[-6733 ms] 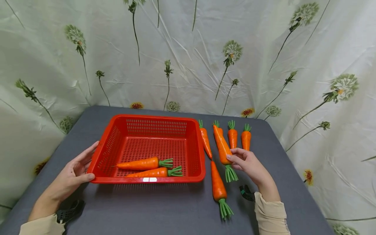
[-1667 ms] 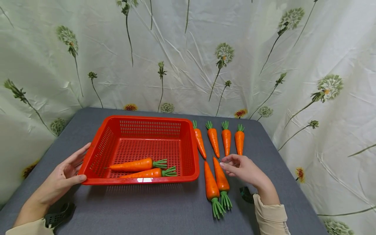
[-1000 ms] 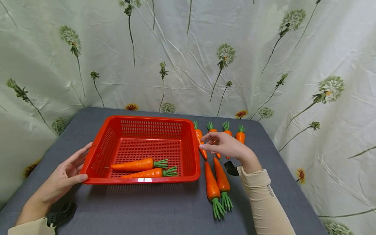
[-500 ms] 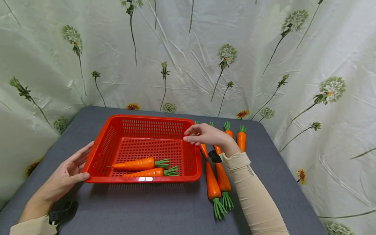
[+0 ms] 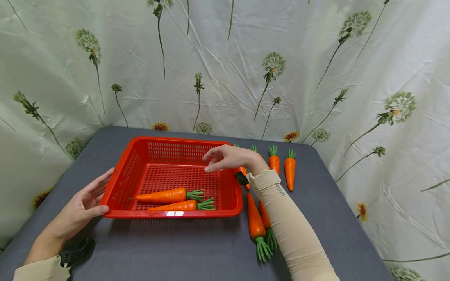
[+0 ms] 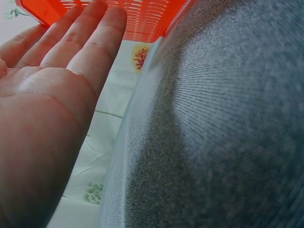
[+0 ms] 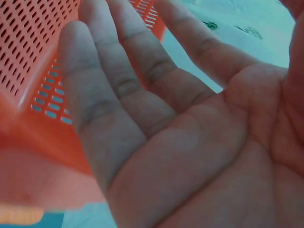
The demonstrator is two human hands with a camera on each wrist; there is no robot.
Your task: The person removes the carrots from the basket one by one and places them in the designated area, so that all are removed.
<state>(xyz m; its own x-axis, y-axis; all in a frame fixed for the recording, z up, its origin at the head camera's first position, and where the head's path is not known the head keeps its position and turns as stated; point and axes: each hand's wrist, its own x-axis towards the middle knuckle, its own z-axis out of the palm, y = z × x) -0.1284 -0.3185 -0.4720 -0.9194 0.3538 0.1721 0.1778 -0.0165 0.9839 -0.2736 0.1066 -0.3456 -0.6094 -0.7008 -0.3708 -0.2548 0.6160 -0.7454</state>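
Note:
In the head view a red plastic basket [image 5: 175,214] has two carrots inside, an upper carrot [image 5: 163,196] and a lower carrot [image 5: 175,206], lying along its near side. My left hand [image 5: 79,210] is at the basket's left end, thumb on the rim corner; the left wrist view shows its nearly straight fingers [image 6: 90,52] against the outer wall. My right hand [image 5: 230,158] hangs above the basket's right part, holding nothing, fingers relaxed and apart, as the right wrist view confirms. Its forearm partly hides carrots beside the basket.
Right of the basket, several more carrots lie on the grey tabletop [image 5: 168,249]. A far carrot [image 5: 290,171] is rightmost; a near carrot [image 5: 256,218] has its leaves toward me. A floral curtain [image 5: 225,70] hangs behind the table.
Earlier my right hand laid a carrot beside another in the near row and let go. Since then it has moved left, over the basket, carrying nothing. My left hand stays at the basket.

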